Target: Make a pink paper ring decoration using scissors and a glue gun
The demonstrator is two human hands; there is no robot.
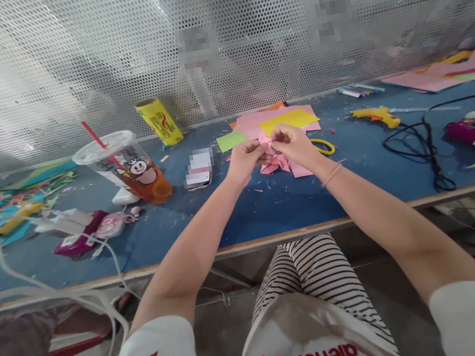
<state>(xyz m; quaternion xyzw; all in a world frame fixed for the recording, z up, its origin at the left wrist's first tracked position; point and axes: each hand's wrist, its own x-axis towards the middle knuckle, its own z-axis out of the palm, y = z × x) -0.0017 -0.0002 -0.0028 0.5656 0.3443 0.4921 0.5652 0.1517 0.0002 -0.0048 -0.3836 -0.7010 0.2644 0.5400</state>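
Both hands meet over the blue table, pinching a small folded piece of pink paper (266, 140) between them. My left hand (245, 158) grips its left side with thumb and fingers together. On the other side, my right hand (292, 143) is closed on the same paper. Just below the fingers lie more folded pink paper pieces (275, 164). Behind the hands is a stack of coloured sheets, with a yellow sheet (289, 120) on top and a green sheet (231, 140) at the left. A yellow scissors-like loop (324, 146) shows beside my right hand.
Left of my hands are a phone (199, 169), a plastic cup of brown drink (146, 175) and a purple power strip (80, 234) with cables. A yellow glue gun (376, 116) and its black cord lie to the right. A perforated metal screen (248, 79) backs the table.
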